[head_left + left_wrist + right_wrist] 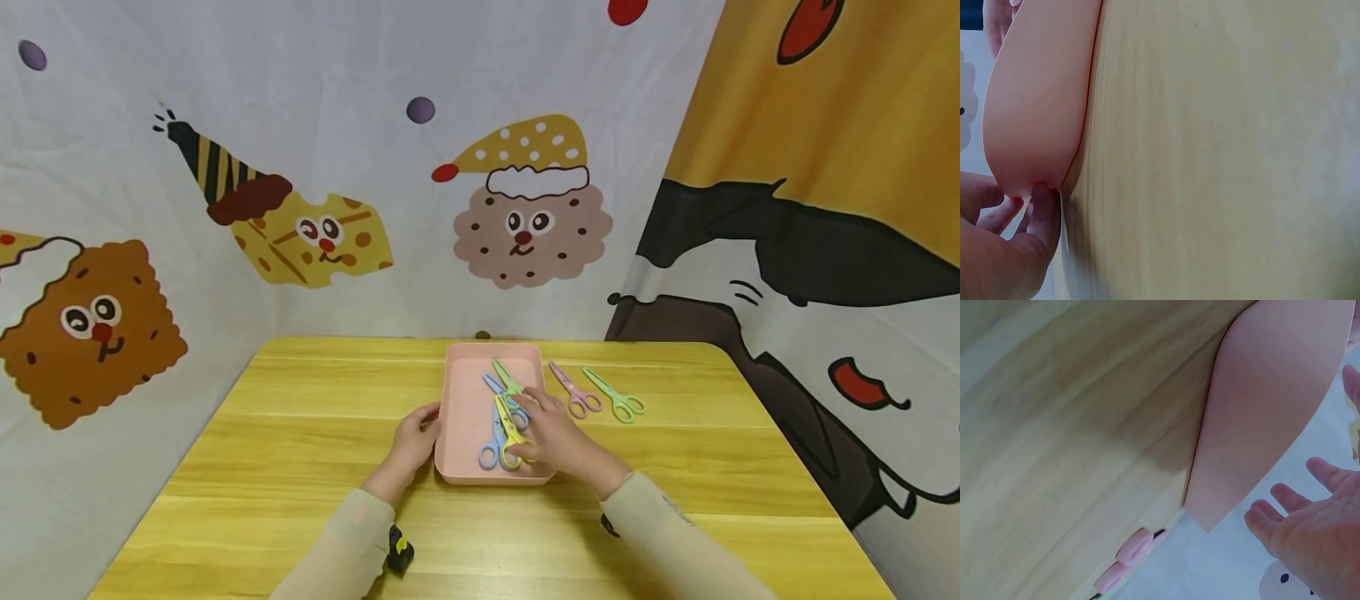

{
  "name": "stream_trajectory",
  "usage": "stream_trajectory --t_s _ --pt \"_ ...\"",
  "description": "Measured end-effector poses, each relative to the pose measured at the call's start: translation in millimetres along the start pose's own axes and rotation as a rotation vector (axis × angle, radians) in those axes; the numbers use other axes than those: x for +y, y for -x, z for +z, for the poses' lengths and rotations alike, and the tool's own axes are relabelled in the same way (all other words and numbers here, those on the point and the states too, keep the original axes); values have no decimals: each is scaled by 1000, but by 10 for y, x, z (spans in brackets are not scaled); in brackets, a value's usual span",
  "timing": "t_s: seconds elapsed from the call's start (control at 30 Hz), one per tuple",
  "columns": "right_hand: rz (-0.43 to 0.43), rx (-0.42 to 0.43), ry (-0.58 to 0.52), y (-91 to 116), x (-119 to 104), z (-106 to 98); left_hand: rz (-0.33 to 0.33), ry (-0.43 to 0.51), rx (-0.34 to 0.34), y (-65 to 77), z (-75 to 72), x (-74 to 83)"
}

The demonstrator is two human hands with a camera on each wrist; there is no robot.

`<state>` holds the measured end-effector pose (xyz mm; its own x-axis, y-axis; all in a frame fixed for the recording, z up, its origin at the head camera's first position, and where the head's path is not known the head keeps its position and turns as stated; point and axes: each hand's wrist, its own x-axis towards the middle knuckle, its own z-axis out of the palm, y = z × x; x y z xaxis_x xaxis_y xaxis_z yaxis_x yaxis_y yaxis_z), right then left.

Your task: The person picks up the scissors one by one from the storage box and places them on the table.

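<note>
My right hand point(557, 433) is spread loosely over the tray point(463, 417), just above yellow scissors point(506, 420), blue scissors point(495, 437) and green scissors point(507, 377); whether I touch any, I can't tell. My left hand point(411, 437) rests lightly bent fingertips on the tray's left wall. It's smooth, pink, round-cornered, on a wood-grained table point(337, 433). Loop-handled pink scissors point(572, 390) lie to its right. My right sleeve point(667, 533) bears print too small to read.

Head view looks forward-down; close wrist views share the tray point(461, 417).
</note>
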<state>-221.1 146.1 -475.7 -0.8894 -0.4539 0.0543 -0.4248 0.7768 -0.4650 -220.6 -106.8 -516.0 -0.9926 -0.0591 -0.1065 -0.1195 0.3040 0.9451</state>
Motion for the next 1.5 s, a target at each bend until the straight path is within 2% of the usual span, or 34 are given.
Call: stream_trajectory --t_s 0.13,0.4,0.67,0.97,1.3,1.5 --pt "25 -27 -42 3 -88 7 6 1 -2 1 -3 4" --pt "131 -35 -96 4 -266 39 4 5 -8 2 -4 3" --pt "256 -94 -15 -8 -386 162 8 -6 -5 9 -1 -2" --pt "383 -119 46 -32 -426 267 14 -10 0 5 1 6" --pt "400 -105 66 -42 -420 283 14 -4 1 4 8 3" --pt "352 -81 89 -26 -425 271 16 -10 -2 -10 13 -18"
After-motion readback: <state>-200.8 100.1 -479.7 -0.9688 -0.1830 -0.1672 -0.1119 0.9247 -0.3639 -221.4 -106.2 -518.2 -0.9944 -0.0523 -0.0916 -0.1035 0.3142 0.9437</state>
